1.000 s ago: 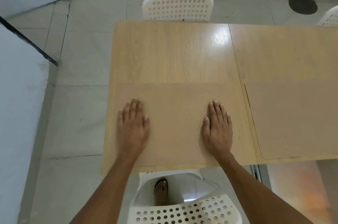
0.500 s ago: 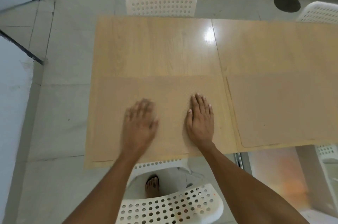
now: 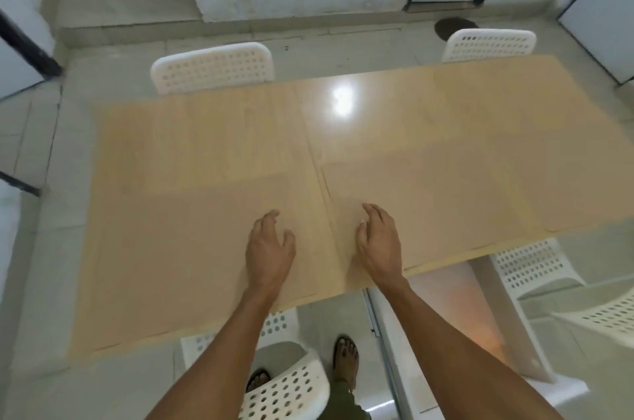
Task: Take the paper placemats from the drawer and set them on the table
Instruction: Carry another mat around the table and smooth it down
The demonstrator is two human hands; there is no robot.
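We look down on a long light wooden table (image 3: 212, 141) with a bright glare spot near its far middle. Two flat brown paper placemats lie side by side along the near edge: the left brown paper placemat (image 3: 178, 248) and the right brown paper placemat (image 3: 463, 200), with a narrow seam of bare table between them. Our left hand (image 3: 269, 249) is over the right part of the left placemat, fingers loosely curled and spread, holding nothing. Our right hand (image 3: 379, 242) is at the left end of the right placemat, fingers also curled and apart, empty; whether either hand touches the paper we cannot tell, as the view is blurred. White perforated plastic chairs (image 3: 212, 67) stand at the far side, and another sits beneath us, beside our sandalled feet (image 3: 345, 359) on the pale tiled floor (image 3: 113, 7).
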